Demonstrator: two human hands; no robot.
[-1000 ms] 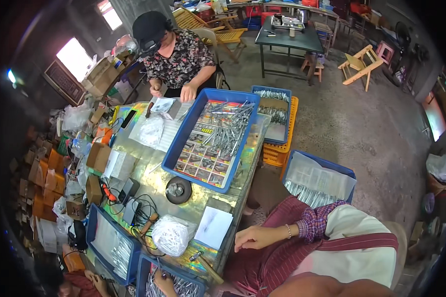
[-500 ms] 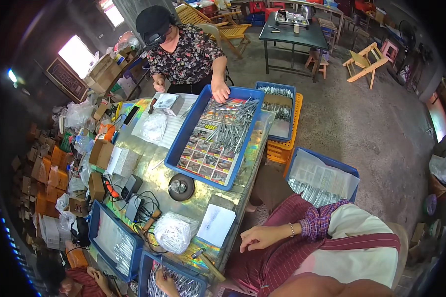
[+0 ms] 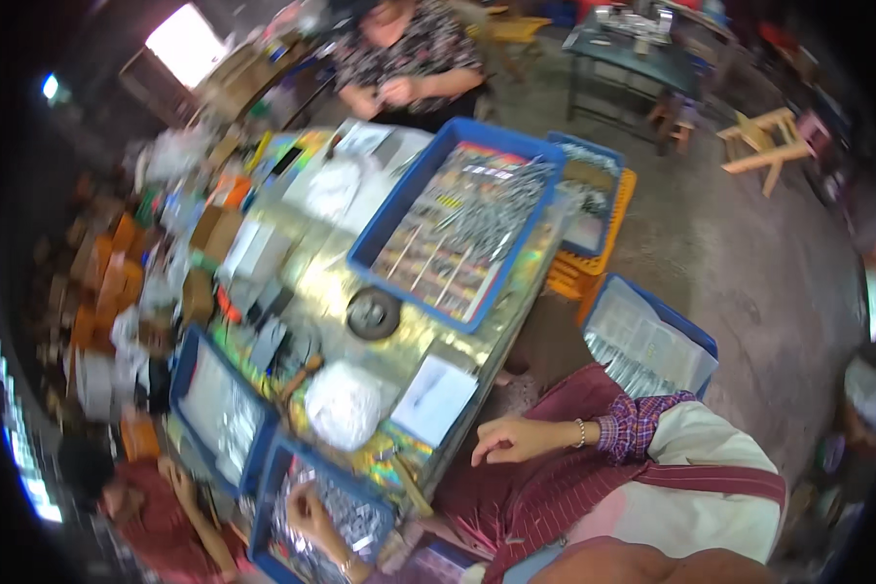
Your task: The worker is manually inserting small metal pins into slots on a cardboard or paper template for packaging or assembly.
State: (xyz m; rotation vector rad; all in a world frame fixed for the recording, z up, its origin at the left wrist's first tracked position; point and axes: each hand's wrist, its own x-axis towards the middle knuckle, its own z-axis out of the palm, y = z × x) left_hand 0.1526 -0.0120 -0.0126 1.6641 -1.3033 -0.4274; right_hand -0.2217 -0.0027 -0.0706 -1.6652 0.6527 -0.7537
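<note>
At the lower left, a co-worker's hand reaches into a blue tray of small metal parts; a second blue tray lies just beside it. On the desk follow a white bag, a dark round disc and a white card, its long axis running from near edge to far. Beyond stands a large blue tray, long axis pointing away toward a seated person. The right hand rests on the lap by the desk edge, fingers loosely curled, holding nothing, pointing left. The left hand is out of view. Right, on the floor: two more blue trays.
</note>
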